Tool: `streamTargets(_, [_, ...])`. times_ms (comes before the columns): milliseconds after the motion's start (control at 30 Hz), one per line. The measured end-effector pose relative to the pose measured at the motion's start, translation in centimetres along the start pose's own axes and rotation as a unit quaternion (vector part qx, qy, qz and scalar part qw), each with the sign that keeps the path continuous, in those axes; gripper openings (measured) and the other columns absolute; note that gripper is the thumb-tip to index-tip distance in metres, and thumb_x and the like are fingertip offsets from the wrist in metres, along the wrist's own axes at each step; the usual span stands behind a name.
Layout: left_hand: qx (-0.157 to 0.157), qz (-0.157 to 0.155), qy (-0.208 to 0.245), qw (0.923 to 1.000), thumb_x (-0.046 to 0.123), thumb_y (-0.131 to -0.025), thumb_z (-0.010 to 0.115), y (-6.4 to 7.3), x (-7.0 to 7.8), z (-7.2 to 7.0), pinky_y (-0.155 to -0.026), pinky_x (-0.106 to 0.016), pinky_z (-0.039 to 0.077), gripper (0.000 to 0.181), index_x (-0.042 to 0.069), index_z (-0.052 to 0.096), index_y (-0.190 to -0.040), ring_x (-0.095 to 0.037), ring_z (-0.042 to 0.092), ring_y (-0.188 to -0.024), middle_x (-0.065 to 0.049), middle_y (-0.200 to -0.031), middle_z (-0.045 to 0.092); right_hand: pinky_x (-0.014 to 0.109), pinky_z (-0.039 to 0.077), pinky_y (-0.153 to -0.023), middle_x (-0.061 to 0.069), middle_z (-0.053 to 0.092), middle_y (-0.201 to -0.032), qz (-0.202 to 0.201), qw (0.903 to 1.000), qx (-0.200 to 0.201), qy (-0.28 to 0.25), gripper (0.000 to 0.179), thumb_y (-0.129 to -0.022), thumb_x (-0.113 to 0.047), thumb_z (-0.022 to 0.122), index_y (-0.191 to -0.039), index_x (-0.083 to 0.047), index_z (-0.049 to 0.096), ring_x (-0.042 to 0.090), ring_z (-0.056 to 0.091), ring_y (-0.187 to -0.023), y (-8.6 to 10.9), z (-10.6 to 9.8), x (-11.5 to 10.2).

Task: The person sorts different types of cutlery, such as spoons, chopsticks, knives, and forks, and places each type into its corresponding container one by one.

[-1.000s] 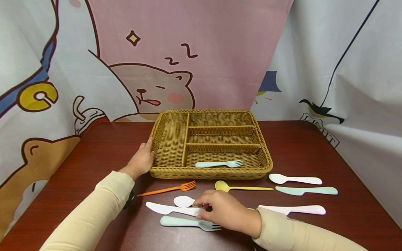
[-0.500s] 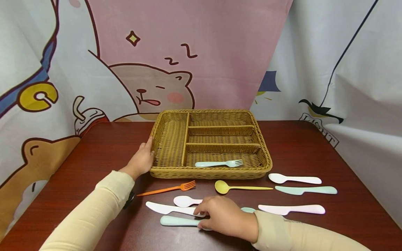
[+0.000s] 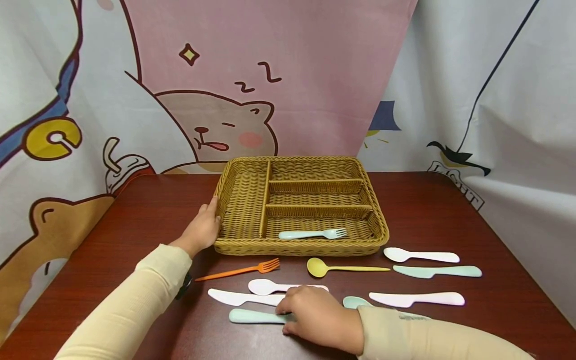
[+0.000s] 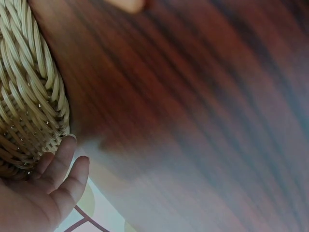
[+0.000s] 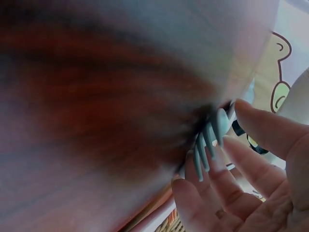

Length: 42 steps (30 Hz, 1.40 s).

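Observation:
My left hand (image 3: 201,230) rests against the left side of the wicker basket (image 3: 252,244), its fingers fairly straight along the outer wall (image 4: 29,96). Low over the table, my right hand (image 3: 321,315) holds its thumb and fingers around the middle of a mint-green fork (image 3: 256,316). That fork's tines (image 5: 217,125) show between thumb and fingers in the right wrist view; the hand covers them in the head view. Just beyond lie a white knife (image 3: 234,298), its handle end partly behind the fingers, and a pale pink spoon (image 3: 263,287).
Inside the basket's front compartment lies a light blue fork (image 3: 312,234). An orange fork (image 3: 243,271) and a yellow spoon (image 3: 318,268) lie before it. Rightward are a white spoon (image 3: 398,255), a mint knife (image 3: 441,271), a pink knife (image 3: 418,299) and a mint spoon (image 3: 355,302).
My right hand has moved slightly nearer, from beside the pale pink spoon and white knife to the mint-green fork, uncovering most of the spoon's handle. The left hand has stayed on the basket.

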<state>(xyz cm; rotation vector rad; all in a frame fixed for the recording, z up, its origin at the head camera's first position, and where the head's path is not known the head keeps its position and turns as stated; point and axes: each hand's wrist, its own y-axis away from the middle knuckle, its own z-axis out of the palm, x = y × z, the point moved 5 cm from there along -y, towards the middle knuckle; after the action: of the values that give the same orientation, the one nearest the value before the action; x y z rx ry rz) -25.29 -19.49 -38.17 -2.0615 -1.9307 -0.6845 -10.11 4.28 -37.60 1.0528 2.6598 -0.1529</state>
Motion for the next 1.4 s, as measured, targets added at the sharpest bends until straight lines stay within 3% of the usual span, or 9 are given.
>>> streamTargets(200, [0.0, 0.003, -0.003, 1.0, 0.012, -0.106, 0.028, 0.0, 0.1, 0.0, -0.101, -0.055, 0.037, 0.059, 0.001, -0.003, -0.154, -0.045, 0.041, -0.128, -0.033, -0.149, 0.018, 0.025, 0.05, -0.07, -0.012, 0.065, -0.086, -0.011, 0.9998, -0.001, 0.018, 0.021, -0.073, -0.027, 0.081, -0.093, -0.024, 0.077, 0.005, 0.062, -0.084, -0.1, 0.2, -0.2])
streamTargets(433, [0.001, 0.007, -0.003, 1.0, 0.012, -0.106, 0.028, 0.0, 0.1, -0.1, -0.102, -0.055, 0.036, 0.059, 0.001, -0.003, -0.154, -0.044, 0.04, -0.129, -0.033, -0.147, 0.019, 0.024, 0.047, -0.061, -0.012, 0.06, -0.077, -0.021, 0.9991, 0.009, 0.036, 0.015, -0.071, -0.022, 0.08, -0.085, -0.024, 0.074, 0.006, 0.06, -0.075, -0.2, 0.3, -0.5])
streamTargets(900, [-0.006, 0.0, 0.002, 1.0, 0.013, -0.106, 0.027, 0.1, 0.1, 0.0, -0.091, -0.051, 0.042, 0.059, 0.003, -0.005, -0.155, -0.042, 0.047, -0.121, -0.032, -0.148, 0.018, 0.023, 0.042, -0.055, -0.011, 0.055, -0.072, -0.026, 0.9989, 0.023, 0.033, 0.015, -0.066, -0.015, 0.077, -0.078, -0.022, 0.07, 0.006, 0.056, -0.069, 0.0, 0.2, -0.4])
streamTargets(1167, [0.0, 0.001, 0.0, 1.0, 0.013, -0.106, 0.027, 0.1, 0.1, 0.1, -0.095, -0.053, 0.041, 0.059, 0.002, -0.004, -0.155, -0.043, 0.045, -0.123, -0.033, -0.146, 0.021, 0.024, 0.047, -0.061, -0.011, 0.06, -0.08, -0.022, 0.999, 0.04, 0.005, 0.018, -0.071, -0.013, 0.078, -0.086, -0.02, 0.074, 0.005, 0.058, -0.08, 0.3, -1.3, 0.2])
streamTargets(1400, [-0.001, -0.003, -0.004, 1.0, 0.013, -0.106, 0.027, 0.2, 0.2, -0.1, -0.093, -0.053, 0.042, 0.059, 0.003, -0.004, -0.155, -0.043, 0.047, -0.122, -0.032, -0.147, 0.019, 0.022, 0.044, -0.058, -0.009, 0.061, -0.082, -0.008, 0.9963, 0.083, -0.024, 0.018, -0.072, -0.012, 0.079, -0.089, -0.018, 0.075, 0.005, 0.055, -0.076, 0.5, -3.5, 1.1])
